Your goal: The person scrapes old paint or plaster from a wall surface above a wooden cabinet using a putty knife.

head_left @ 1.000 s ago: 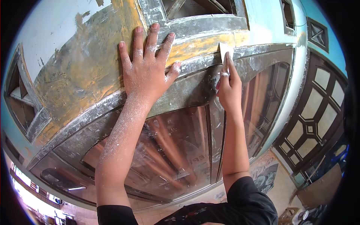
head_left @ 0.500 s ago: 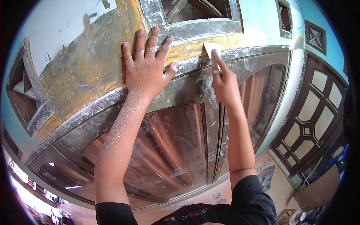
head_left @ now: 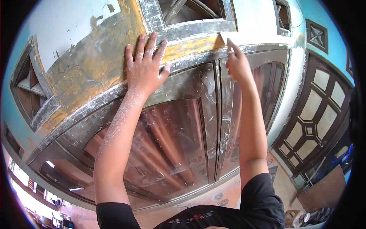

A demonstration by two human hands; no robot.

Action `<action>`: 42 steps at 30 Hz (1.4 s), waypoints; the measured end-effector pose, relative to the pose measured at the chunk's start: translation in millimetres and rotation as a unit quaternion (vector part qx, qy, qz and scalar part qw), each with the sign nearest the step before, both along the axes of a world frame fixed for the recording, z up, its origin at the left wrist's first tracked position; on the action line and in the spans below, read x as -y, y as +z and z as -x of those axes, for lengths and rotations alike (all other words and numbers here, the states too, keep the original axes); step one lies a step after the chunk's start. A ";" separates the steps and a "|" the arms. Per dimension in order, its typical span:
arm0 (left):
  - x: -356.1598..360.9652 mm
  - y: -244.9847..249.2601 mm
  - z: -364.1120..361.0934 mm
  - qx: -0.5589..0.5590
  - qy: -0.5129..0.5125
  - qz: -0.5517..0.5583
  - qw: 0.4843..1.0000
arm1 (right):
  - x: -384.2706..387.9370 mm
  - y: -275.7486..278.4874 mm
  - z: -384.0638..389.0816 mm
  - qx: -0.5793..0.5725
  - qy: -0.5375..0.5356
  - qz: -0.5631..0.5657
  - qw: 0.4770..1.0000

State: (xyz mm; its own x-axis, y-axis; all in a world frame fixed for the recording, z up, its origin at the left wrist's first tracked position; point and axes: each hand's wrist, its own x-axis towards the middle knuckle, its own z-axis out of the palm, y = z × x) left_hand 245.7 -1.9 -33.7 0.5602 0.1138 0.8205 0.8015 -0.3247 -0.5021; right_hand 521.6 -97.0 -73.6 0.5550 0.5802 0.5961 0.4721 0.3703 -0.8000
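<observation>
My left hand [head_left: 146, 72] lies flat with fingers spread on the wall and the frame edge above the arched door; white dust covers its skin and forearm. My right hand [head_left: 239, 63] grips a scraper [head_left: 224, 38], its pale blade against the yellow-stained strip [head_left: 194, 46] under the window frame. Below that strip runs the worn arched door frame [head_left: 183, 63], with white residue on its dark surface. The blade's far edge blends into the bright wall.
A lattice window [head_left: 190, 23] is above the strip, and a smaller one [head_left: 32, 89] is at the left. The glazed double door [head_left: 167, 143] stands below. At the right are a panelled door [head_left: 314, 110] and a brown board [head_left: 322, 189] near the floor.
My right hand and the scraper have moved right and slightly up along the strip. The view has shifted a little, while my left hand stays spread on the wall.
</observation>
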 end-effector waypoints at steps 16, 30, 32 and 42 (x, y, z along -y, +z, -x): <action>6.0 32.8 147.1 0.022 0.090 -0.022 0.995 | -14.0 3.4 127.6 0.402 0.068 -0.007 0.913; -14.5 140.4 217.5 0.062 0.121 -0.152 0.979 | -18.0 109.2 205.9 0.416 -0.047 -0.067 0.906; -17.4 137.6 217.9 0.073 0.109 -0.157 0.979 | -26.6 118.2 212.0 0.435 -0.068 -0.088 0.894; -24.0 138.0 219.6 0.079 0.064 -0.192 0.976 | -33.9 128.2 231.5 0.366 -0.056 -0.168 0.914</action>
State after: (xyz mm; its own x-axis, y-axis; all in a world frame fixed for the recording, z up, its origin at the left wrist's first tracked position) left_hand 26.1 22.1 104.3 0.4244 -0.1579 0.8916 0.9006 -0.0289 -0.4337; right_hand 290.1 -63.1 54.6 -0.0182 0.2608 0.9652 0.8854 0.4526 -0.1056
